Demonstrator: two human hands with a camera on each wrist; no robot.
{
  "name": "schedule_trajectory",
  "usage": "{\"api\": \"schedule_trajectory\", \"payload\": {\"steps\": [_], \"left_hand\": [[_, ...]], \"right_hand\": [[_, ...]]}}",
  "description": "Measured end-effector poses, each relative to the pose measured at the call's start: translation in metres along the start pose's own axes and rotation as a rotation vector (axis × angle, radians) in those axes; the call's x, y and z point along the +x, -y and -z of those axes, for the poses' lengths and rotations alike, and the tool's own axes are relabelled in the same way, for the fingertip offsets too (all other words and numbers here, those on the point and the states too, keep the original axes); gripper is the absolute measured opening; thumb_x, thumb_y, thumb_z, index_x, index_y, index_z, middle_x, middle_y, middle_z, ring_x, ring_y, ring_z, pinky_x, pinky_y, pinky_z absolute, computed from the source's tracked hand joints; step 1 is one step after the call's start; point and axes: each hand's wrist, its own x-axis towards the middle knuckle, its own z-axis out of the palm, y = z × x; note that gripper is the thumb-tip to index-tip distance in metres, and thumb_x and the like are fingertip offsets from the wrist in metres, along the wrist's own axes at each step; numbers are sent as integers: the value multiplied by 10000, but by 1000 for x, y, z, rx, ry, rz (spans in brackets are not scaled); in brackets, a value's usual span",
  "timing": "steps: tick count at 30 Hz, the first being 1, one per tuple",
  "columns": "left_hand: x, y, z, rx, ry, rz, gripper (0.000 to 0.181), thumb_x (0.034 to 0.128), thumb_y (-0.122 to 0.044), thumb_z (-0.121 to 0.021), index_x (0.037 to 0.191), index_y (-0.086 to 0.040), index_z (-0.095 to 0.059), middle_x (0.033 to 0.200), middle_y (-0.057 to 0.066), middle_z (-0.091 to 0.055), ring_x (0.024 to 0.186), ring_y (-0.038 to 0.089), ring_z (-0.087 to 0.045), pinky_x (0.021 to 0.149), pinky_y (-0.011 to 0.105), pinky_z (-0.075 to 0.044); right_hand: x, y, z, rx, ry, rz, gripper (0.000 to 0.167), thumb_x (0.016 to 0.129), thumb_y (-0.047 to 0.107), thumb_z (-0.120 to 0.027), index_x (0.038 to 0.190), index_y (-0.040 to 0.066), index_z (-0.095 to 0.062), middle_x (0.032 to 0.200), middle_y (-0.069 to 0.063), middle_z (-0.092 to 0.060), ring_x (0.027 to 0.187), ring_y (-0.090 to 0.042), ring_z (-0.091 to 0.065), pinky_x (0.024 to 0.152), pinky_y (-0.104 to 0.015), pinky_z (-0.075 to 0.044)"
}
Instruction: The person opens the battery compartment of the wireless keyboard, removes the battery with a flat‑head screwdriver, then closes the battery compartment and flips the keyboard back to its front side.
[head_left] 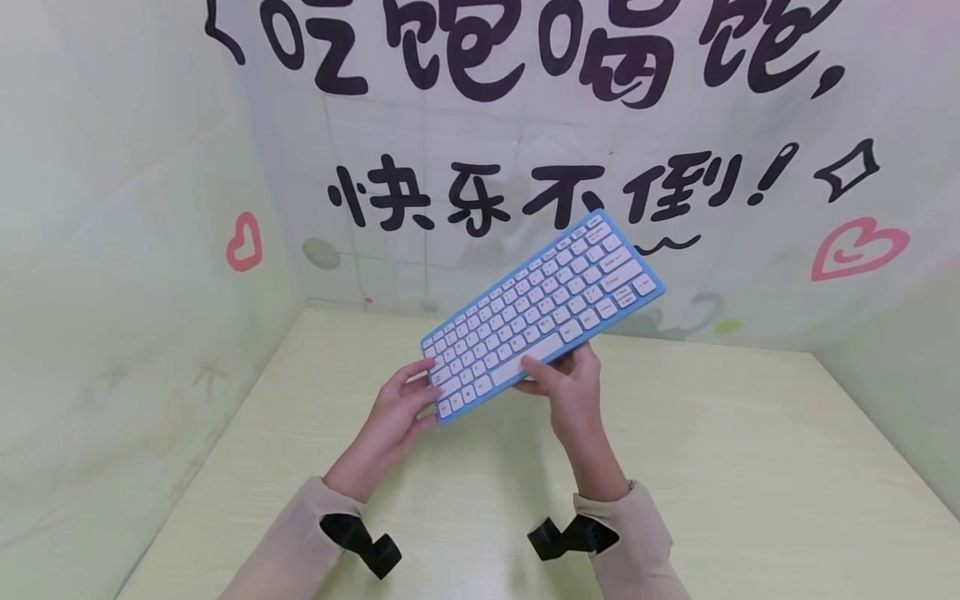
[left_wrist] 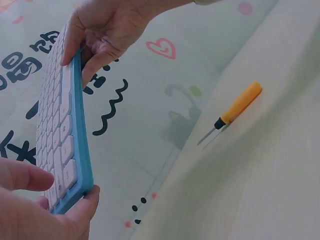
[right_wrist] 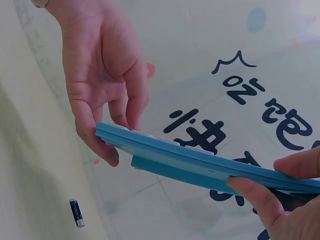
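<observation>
A blue computer keyboard (head_left: pixel 536 312) with white keys is held up above the table, tilted, its right end higher in the head view. My left hand (head_left: pixel 397 410) grips its lower left end, with fingertips on the keys at that edge. On the long near edge, my right hand (head_left: pixel 576 398) holds it with the thumb over the space bar and the other fingers behind. The keyboard's blue underside (right_wrist: pixel 170 162), with a raised strip along it, shows in the right wrist view.
In the left wrist view a screwdriver (left_wrist: pixel 240 105) with a yellow handle lies on the pale table (head_left: pixel 750 467). A small dark battery (right_wrist: pixel 76 212) lies on the table in the right wrist view. Behind stands a wall sheet (head_left: pixel 465 275) with black lettering.
</observation>
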Motion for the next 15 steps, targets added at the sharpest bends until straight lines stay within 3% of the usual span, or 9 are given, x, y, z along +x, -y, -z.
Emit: {"api": "schedule_trajectory", "payload": {"steps": [4, 9, 15], "left_hand": [[-6, 0, 0, -133, 74, 24, 497, 921, 70, -411, 1377, -101, -313, 1247, 160, -481, 937, 174, -596, 745, 279, -506], [-8, 3, 3, -223, 117, 26, 524, 935, 87, -368, 1410, -109, -269, 1285, 165, -451, 999, 188, -584, 842, 299, -476], [-12, 6, 5, -288, 79, 30, 523, 931, 102, -367, 1399, -119, -299, 1222, 139, -502, 970, 181, -598, 830, 274, -479]], "right_hand": [[1, 1, 2, 8, -13, 1, 398, 836, -131, -530, 1209, -13, -459, 1059, -206, -610, 832, -248, -657, 619, -396, -532], [0, 2, 3, 30, -7, -10, 382, 842, -115, -539, 1205, -23, -458, 1035, -175, -619, 831, -241, -656, 625, -391, -532], [0, 1, 3, 45, 11, -40, 389, 839, -97, -564, 1205, -21, -454, 1013, -143, -619, 822, -225, -646, 649, -382, -532]]}}
